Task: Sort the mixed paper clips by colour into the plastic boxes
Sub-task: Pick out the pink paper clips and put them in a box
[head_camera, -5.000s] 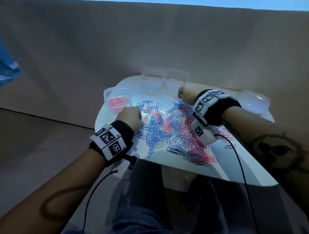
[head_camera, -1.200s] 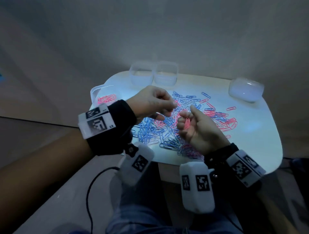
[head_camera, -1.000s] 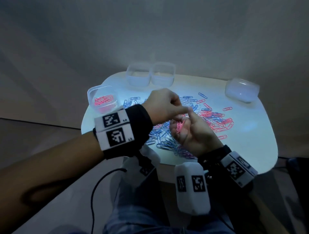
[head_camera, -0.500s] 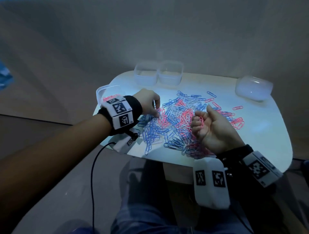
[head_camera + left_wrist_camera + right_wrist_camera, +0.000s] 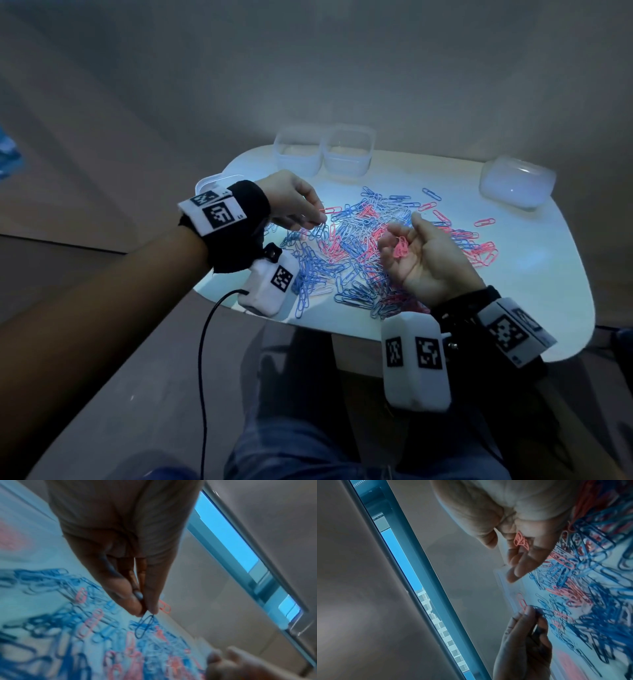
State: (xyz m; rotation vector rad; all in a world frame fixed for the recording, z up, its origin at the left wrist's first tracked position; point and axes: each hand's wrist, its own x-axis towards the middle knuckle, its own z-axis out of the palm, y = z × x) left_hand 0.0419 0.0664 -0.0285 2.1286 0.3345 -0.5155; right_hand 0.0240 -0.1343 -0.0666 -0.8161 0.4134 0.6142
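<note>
A mixed pile of blue and pink paper clips (image 5: pixel 346 260) covers the middle of the white table (image 5: pixel 534 274). My left hand (image 5: pixel 322 219) hovers over the pile's left edge and pinches one pink paper clip (image 5: pixel 330 209) between thumb and finger. In the left wrist view a blue clip (image 5: pixel 144 627) shows just under my fingertips (image 5: pixel 137 608); whether it hangs from them I cannot tell. My right hand (image 5: pixel 400 236) is held palm up over the pile, its fingers curled round a small bunch of pink clips (image 5: pixel 400 247), also visible in the right wrist view (image 5: pixel 521 542).
Two clear plastic boxes (image 5: pixel 297 150) (image 5: pixel 348 152) stand side by side at the table's back edge. A third box (image 5: pixel 210 181) at the left is mostly hidden behind my left wrist. A cloudy plastic box (image 5: pixel 517 181) sits at the back right.
My left hand has lifted off the left side of the pile with a pink clip pinched in it. My right hand stays palm up, still holding its pink clips.
</note>
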